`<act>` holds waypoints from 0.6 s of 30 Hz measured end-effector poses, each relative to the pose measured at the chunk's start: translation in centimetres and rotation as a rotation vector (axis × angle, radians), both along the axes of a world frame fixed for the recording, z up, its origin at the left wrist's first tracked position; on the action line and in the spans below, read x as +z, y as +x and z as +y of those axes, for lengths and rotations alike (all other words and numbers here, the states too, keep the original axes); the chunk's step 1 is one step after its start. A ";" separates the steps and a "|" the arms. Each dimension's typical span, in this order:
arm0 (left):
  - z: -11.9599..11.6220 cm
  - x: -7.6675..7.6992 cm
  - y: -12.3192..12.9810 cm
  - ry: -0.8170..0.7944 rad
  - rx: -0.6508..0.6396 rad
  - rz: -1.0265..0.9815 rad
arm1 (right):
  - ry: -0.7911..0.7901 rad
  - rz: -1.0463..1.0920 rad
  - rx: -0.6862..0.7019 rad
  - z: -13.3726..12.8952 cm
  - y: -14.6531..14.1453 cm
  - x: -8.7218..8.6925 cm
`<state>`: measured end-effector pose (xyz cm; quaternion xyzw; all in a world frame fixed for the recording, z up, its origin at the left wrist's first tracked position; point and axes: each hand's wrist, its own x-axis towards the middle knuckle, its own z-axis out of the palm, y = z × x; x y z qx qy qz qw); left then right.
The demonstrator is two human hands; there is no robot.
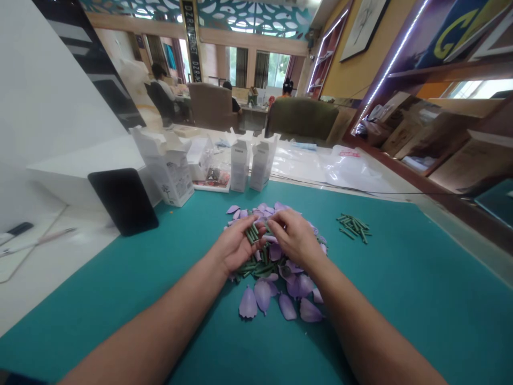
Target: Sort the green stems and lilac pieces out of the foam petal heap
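My left hand (pixel 239 244) is turned palm up with its fingers curled round several short green stem pieces (pixel 252 233). Close beside it, my right hand (pixel 295 235) has its fingers pinched together over the pile, and what lies between its fingertips is hidden. Beneath both hands spreads a heap of purple petals (pixel 262 295), with more green stem pieces (pixel 262 267) mixed in. A smaller bunch of green stem pieces (pixel 355 226) lies apart to the right.
A teal mat (pixel 401 299) covers the table. Along its far edge stand open white boxes (pixel 239 166) and a flat packet (pixel 216 178). A black tablet-like panel (pixel 123 202) leans at left. Clear plastic bags (pixel 348 168) lie behind. Several people sit in the background.
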<state>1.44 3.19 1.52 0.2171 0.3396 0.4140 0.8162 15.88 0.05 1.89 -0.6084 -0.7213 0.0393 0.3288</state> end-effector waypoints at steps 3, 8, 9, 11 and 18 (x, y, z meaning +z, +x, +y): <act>0.3 0.1 -0.4 0.016 0.028 0.020 | -0.108 -0.103 0.027 0.1 0.4 0.2; 1.0 0.4 -1.2 0.059 0.079 0.032 | -0.341 -0.335 0.090 -0.2 0.0 0.0; 1.1 0.5 -1.4 0.065 0.087 0.033 | -0.366 -0.375 0.092 -0.2 -0.1 -0.1; 1.3 0.6 -1.6 0.073 0.097 0.033 | -0.402 -0.442 0.089 -0.3 -0.4 -0.3; 1.5 0.8 -1.9 0.077 0.101 0.032 | -0.462 -0.542 0.074 -0.4 -0.8 -0.6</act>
